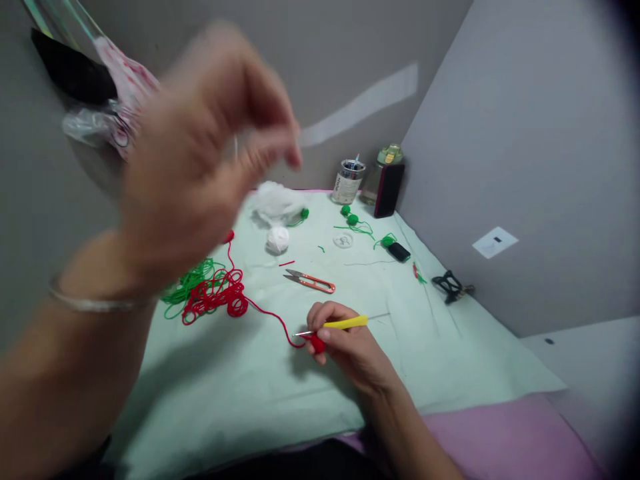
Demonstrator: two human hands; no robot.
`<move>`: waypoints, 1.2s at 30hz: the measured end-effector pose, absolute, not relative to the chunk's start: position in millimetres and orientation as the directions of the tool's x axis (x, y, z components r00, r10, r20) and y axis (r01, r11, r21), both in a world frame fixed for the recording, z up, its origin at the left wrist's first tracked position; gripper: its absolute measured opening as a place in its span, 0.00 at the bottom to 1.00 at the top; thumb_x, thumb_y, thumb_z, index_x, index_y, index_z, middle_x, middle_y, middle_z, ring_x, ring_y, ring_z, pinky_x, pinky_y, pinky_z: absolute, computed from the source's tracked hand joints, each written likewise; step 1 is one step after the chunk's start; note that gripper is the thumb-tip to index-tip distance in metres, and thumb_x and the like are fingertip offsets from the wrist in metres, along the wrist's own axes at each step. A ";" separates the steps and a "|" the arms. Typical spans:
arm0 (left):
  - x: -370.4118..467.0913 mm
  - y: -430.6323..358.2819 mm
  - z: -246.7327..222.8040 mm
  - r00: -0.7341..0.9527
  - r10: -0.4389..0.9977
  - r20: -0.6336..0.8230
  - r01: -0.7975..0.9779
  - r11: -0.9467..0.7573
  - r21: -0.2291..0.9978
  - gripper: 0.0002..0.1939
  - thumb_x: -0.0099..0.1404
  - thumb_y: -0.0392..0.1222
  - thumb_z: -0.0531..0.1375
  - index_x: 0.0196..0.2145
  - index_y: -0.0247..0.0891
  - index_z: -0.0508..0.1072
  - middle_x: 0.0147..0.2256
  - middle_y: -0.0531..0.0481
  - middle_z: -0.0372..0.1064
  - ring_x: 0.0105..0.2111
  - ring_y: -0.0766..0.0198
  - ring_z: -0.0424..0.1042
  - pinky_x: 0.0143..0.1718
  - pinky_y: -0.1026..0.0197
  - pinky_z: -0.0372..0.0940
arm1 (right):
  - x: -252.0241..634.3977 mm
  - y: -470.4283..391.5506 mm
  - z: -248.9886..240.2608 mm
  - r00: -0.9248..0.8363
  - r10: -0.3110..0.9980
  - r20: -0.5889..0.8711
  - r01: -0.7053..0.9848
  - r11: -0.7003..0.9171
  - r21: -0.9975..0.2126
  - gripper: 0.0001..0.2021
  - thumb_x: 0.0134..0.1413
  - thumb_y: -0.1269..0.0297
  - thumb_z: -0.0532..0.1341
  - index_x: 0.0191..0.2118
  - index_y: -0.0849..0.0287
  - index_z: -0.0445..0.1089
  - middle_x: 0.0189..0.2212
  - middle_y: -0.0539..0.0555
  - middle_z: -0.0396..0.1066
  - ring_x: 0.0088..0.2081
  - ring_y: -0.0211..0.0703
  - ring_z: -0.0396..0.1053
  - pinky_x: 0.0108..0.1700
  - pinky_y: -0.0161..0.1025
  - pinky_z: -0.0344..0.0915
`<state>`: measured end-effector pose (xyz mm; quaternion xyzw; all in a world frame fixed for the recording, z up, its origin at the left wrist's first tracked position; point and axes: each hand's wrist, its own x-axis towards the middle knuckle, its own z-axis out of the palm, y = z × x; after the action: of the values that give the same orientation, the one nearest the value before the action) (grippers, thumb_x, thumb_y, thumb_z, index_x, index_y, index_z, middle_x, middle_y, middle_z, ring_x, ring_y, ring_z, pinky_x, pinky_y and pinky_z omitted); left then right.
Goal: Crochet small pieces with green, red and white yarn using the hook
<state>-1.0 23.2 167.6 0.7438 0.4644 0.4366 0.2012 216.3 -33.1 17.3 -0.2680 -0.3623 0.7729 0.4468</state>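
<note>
My right hand is closed around a crochet hook with a yellow handle and a small red crocheted piece. Red yarn runs from that piece leftward to a loose red tangle beside green yarn. Raised high at the left and close to the camera, my left hand is blurred, its thumb and fingertips together. Whether anything thin is between those fingertips cannot be made out. Orange-handled thread snips lie above my right hand on the pale green cloth.
White stuffing and a white yarn ball lie at the back. Behind them to the right stand a can, a green-lidded bottle and a phone. Green balls, a small black device and a black clip lie rightward.
</note>
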 end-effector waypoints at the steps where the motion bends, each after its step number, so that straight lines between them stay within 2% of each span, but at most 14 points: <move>1: 0.9 18.4 159.6 0.257 0.767 0.589 0.525 -0.622 0.581 0.07 0.72 0.48 0.61 0.42 0.44 0.75 0.43 0.54 0.73 0.50 0.52 0.77 0.54 0.46 0.69 | 218.6 -34.5 18.5 -0.454 0.888 -0.079 -0.511 -0.332 -0.793 0.10 0.46 0.65 0.77 0.29 0.61 0.76 0.28 0.49 0.72 0.24 0.35 0.73 0.22 0.30 0.64; 3: 3.1 12.1 135.5 0.399 0.696 0.598 0.499 -0.711 0.495 0.05 0.72 0.42 0.60 0.37 0.44 0.74 0.39 0.52 0.74 0.44 0.55 0.76 0.49 0.50 0.69 | 225.4 -38.7 21.3 -0.462 0.885 -0.062 -0.536 -0.334 -0.775 0.09 0.46 0.66 0.77 0.29 0.61 0.77 0.29 0.50 0.73 0.24 0.34 0.73 0.21 0.29 0.64; 7: 1.5 2.8 82.6 0.495 0.747 0.444 0.505 -0.662 0.553 0.06 0.73 0.39 0.57 0.37 0.45 0.72 0.39 0.49 0.76 0.43 0.55 0.74 0.46 0.52 0.68 | 240.9 -48.2 30.2 -0.469 0.880 -0.074 -0.534 -0.350 -0.770 0.10 0.50 0.66 0.75 0.38 0.58 0.79 0.29 0.50 0.75 0.22 0.33 0.72 0.20 0.28 0.64; 9: 0.9 -2.6 69.3 0.500 0.760 0.414 0.530 -0.647 0.549 0.07 0.74 0.40 0.56 0.36 0.45 0.71 0.38 0.50 0.76 0.42 0.55 0.73 0.48 0.51 0.67 | 243.4 -50.5 35.4 -0.425 0.901 -0.090 -0.514 -0.322 -0.795 0.12 0.50 0.67 0.75 0.42 0.57 0.79 0.29 0.49 0.75 0.22 0.33 0.72 0.20 0.28 0.64; 14: 9.6 -18.3 70.9 0.515 0.721 0.464 0.494 -0.692 0.527 0.07 0.74 0.39 0.56 0.37 0.46 0.70 0.36 0.51 0.76 0.39 0.56 0.74 0.59 0.45 0.63 | 227.5 -48.9 35.9 -0.333 0.934 -0.127 -0.459 -0.278 -0.844 0.18 0.49 0.68 0.75 0.48 0.56 0.78 0.29 0.48 0.75 0.25 0.35 0.73 0.24 0.31 0.68; 16: 13.2 -24.7 75.1 0.536 0.710 0.457 0.449 -0.698 0.557 0.07 0.74 0.38 0.56 0.38 0.47 0.70 0.36 0.51 0.76 0.39 0.56 0.74 0.59 0.45 0.63 | 218.7 -48.4 30.2 -0.357 0.920 -0.160 -0.436 -0.316 -0.842 0.17 0.47 0.66 0.76 0.45 0.58 0.79 0.29 0.49 0.76 0.25 0.36 0.73 0.25 0.32 0.68; 19: 12.2 -25.7 80.2 0.561 0.744 0.362 0.423 -0.634 0.647 0.07 0.75 0.41 0.56 0.37 0.47 0.71 0.36 0.50 0.76 0.39 0.56 0.75 0.49 0.51 0.69 | 211.6 -49.1 21.5 -0.384 0.896 -0.220 -0.399 -0.377 -0.836 0.12 0.46 0.63 0.77 0.34 0.62 0.79 0.26 0.53 0.78 0.26 0.37 0.74 0.26 0.32 0.69; 21: 8.1 -13.7 81.5 0.528 0.804 0.272 0.462 -0.541 0.703 0.04 0.75 0.45 0.57 0.41 0.47 0.72 0.41 0.51 0.76 0.38 0.58 0.76 0.42 0.56 0.70 | 211.2 -50.1 18.4 -0.375 0.890 -0.258 -0.399 -0.406 -0.822 0.13 0.43 0.62 0.78 0.31 0.62 0.78 0.25 0.54 0.78 0.26 0.37 0.73 0.26 0.31 0.68; 23: 4.5 11.1 78.3 0.422 0.875 0.237 0.528 -0.449 0.721 0.11 0.72 0.48 0.60 0.50 0.48 0.72 0.51 0.49 0.75 0.36 0.60 0.76 0.41 0.56 0.71 | 212.1 -51.2 17.3 -0.364 0.888 -0.282 -0.413 -0.426 -0.805 0.15 0.40 0.61 0.80 0.31 0.62 0.78 0.25 0.53 0.78 0.25 0.36 0.73 0.25 0.30 0.67; 25: 3.7 44.8 69.2 0.305 0.915 0.265 0.624 -0.402 0.670 0.17 0.70 0.49 0.61 0.55 0.47 0.70 0.55 0.47 0.71 0.38 0.58 0.76 0.45 0.53 0.70 | 212.2 -52.6 16.4 -0.382 0.875 -0.297 -0.414 -0.449 -0.791 0.16 0.38 0.61 0.81 0.31 0.62 0.78 0.25 0.52 0.77 0.24 0.35 0.73 0.24 0.29 0.67; 27: 6.3 79.3 55.6 0.249 0.929 0.273 0.658 -0.369 0.657 0.21 0.67 0.46 0.63 0.56 0.44 0.70 0.57 0.43 0.68 0.46 0.51 0.76 0.53 0.47 0.68 | 211.0 -54.3 14.3 -0.428 0.854 -0.297 -0.406 -0.475 -0.781 0.16 0.40 0.61 0.80 0.31 0.63 0.77 0.25 0.52 0.77 0.24 0.35 0.73 0.24 0.29 0.66; 30: 12.9 114.7 33.4 0.190 0.943 0.274 0.659 -0.329 0.676 0.26 0.59 0.40 0.68 0.55 0.43 0.71 0.57 0.40 0.68 0.59 0.41 0.67 0.61 0.42 0.61 | 209.2 -56.4 8.6 -0.496 0.822 -0.279 -0.382 -0.495 -0.781 0.15 0.42 0.60 0.79 0.31 0.64 0.77 0.24 0.53 0.77 0.23 0.35 0.72 0.23 0.30 0.66; 33: 14.6 121.6 15.4 0.169 0.951 0.259 0.600 -0.308 0.739 0.22 0.56 0.37 0.69 0.49 0.43 0.74 0.52 0.42 0.73 0.58 0.41 0.68 0.62 0.41 0.59 | 211.6 -56.6 3.4 -0.505 0.819 -0.274 -0.381 -0.496 -0.781 0.15 0.43 0.60 0.79 0.31 0.63 0.77 0.24 0.53 0.77 0.21 0.35 0.71 0.22 0.30 0.65; 36: 7.1 110.6 3.9 0.111 0.969 0.220 0.499 -0.246 0.831 0.20 0.57 0.40 0.69 0.48 0.44 0.74 0.51 0.44 0.74 0.51 0.46 0.73 0.58 0.43 0.65 | 217.1 -55.8 2.3 -0.489 0.829 -0.271 -0.397 -0.489 -0.777 0.14 0.44 0.61 0.78 0.31 0.63 0.77 0.25 0.53 0.77 0.22 0.35 0.71 0.22 0.30 0.64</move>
<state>7.1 110.6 3.9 0.6834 0.5373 0.3947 0.2976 217.1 -55.8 2.3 -0.3281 -0.3287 0.7979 0.3842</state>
